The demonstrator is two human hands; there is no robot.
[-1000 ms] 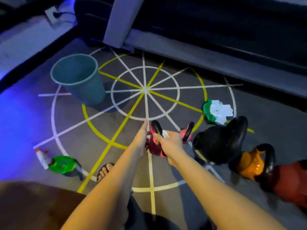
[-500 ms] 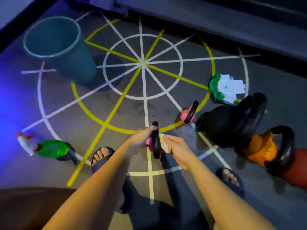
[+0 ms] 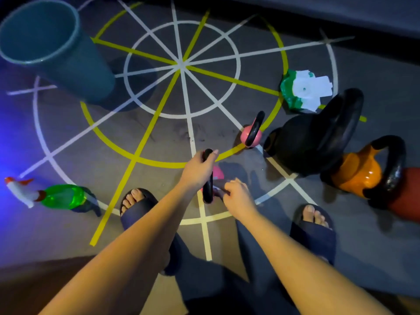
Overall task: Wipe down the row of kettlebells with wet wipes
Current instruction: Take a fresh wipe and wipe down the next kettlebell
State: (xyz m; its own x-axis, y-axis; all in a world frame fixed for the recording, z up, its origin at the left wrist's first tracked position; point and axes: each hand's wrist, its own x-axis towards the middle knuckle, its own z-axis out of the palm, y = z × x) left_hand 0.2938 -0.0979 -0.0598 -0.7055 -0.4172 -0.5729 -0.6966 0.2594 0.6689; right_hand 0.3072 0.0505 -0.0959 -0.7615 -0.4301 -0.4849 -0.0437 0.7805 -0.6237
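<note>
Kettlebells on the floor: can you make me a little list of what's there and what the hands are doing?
left hand: grips the black handle of a pink kettlebell
right hand: at that kettlebell's side; wipe not clearly visible
other kettlebells: small pink, big black, orange, red
wipes pack: behind the black one
bin: far left
spray bottle: lying left

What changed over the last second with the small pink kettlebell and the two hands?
The held pink kettlebell was drawn away from the other pink kettlebell, toward the feet. The left hand kept its handle grip; the right hand slid to the handle's near end, its wipe now hidden. The bin, spray bottle, wipes pack and other kettlebells stayed.
</note>
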